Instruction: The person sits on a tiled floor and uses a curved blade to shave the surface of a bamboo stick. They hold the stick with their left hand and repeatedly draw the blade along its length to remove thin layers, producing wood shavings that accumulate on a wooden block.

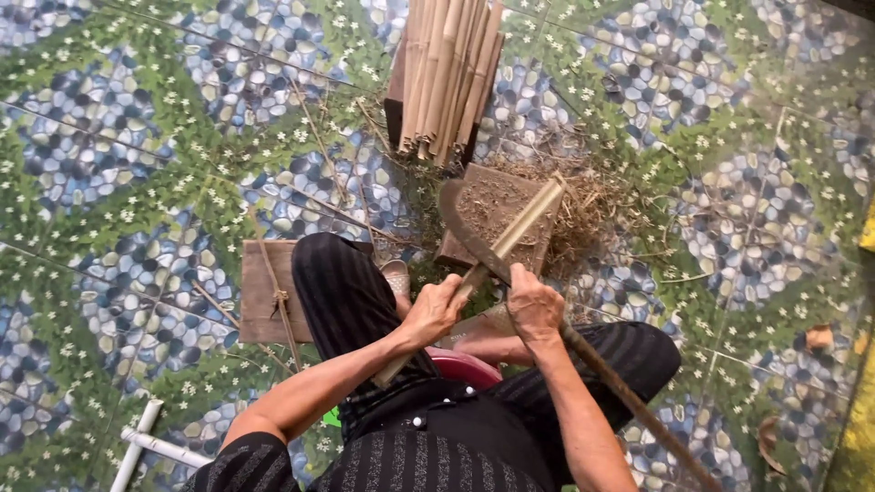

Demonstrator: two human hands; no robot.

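while both hands grip, left hand (436,310) holds a bamboo strip (510,239), right hand (534,305) a curved knife (465,232).

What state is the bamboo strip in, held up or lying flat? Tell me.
Held up, tilted: the left hand grips the bamboo strip, its far end over the wooden block, the curved knife against it.

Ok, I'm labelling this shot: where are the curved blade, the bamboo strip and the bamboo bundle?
curved blade (453,211), head view, on the dark curve.
bamboo strip (524,221), head view, upper stretch.
bamboo bundle (445,73), head view, middle of the slats.
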